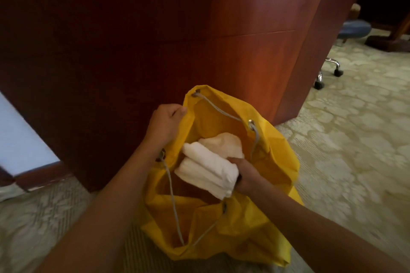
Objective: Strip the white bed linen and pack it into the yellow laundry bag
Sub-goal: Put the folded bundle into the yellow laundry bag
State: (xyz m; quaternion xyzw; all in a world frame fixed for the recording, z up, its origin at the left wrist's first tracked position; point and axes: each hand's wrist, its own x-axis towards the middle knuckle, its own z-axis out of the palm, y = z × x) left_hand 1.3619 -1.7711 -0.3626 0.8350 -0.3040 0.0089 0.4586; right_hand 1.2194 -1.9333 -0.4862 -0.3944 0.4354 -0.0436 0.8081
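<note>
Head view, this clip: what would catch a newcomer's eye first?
The yellow laundry bag stands open at centre on the patterned carpet, before a dark red wooden panel. The left hand grips its rim, while the right hand holds folded white linen in its mouth.

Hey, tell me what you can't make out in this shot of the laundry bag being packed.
Head view only:
- Bottom of the yellow laundry bag: hidden by its own folds and the white linen.
- Right hand fingers: tucked behind the linen.
- The bed: outside the frame.
- Office chair: mostly hidden by the wooden panel.
- Carpet at right: motion-blurred.
</note>
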